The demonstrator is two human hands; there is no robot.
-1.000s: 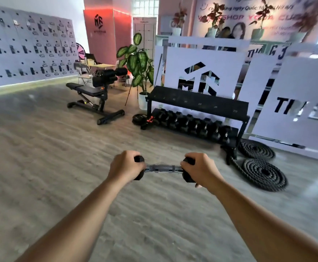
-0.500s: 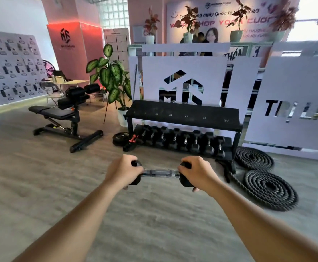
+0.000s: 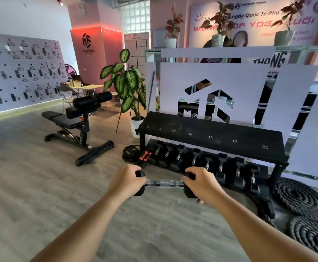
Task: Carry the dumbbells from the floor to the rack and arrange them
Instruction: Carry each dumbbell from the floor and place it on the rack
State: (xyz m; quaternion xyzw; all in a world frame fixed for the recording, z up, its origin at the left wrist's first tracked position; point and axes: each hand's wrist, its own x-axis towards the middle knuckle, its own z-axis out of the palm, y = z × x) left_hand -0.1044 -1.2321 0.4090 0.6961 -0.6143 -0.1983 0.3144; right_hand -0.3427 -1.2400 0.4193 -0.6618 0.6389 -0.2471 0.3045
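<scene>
I carry one black hex dumbbell point(image 3: 164, 183) with a chrome handle, level in front of me above the floor. My left hand point(image 3: 126, 181) grips its left head and my right hand point(image 3: 201, 183) grips its right head. Just beyond stands the black two-tier rack point(image 3: 211, 134). Its top shelf is bare and bears white weight numbers. Several black dumbbells point(image 3: 207, 163) sit in a row on the lower tier. The dumbbell I hold is short of the rack, near its front left part.
A black adjustable bench point(image 3: 75, 127) stands to the left. A weight plate point(image 3: 131, 152) and small red dumbbells point(image 3: 146, 156) lie by the rack's left foot. Coiled battle ropes point(image 3: 303, 208) lie at the right. A potted plant point(image 3: 128, 87) and white partition panels stand behind the rack.
The rack has grown larger and nearer in view as I walked toward it. Both hands keep the same hold on the dumbbell.
</scene>
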